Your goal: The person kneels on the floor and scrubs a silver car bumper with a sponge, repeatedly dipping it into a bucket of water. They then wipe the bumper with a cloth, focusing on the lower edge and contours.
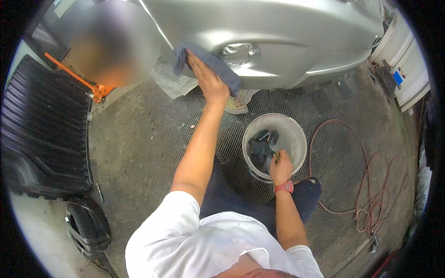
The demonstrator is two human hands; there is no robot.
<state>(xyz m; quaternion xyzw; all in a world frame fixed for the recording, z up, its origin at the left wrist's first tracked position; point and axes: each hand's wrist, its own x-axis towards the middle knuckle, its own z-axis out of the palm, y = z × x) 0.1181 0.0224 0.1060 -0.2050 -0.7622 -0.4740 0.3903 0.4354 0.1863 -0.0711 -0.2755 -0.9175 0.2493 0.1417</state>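
Note:
My left hand (212, 84) presses a folded blue-grey cloth (227, 78) against the silver car bumper (273, 69), its fingers lying along the cloth. Just right of the cloth, a round opening in the bumper is covered with crinkled foil (238, 53). My right hand (282, 167), with a red watch at the wrist, reaches into a whitish bucket (300, 134) on the floor. Its fingers are closed around a small yellowish-green thing that I cannot make out. Several dark flat pieces (261, 148) lie inside the bucket, next to that hand.
A reddish hose (357, 185) lies in loops on the ribbed floor (153, 139) at the right. Masking sheets (174, 81) hang below the bumper. At the left are an orange metal tool with a long handle (69, 72), a large black ribbed panel (46, 134) and black rounded parts (88, 227).

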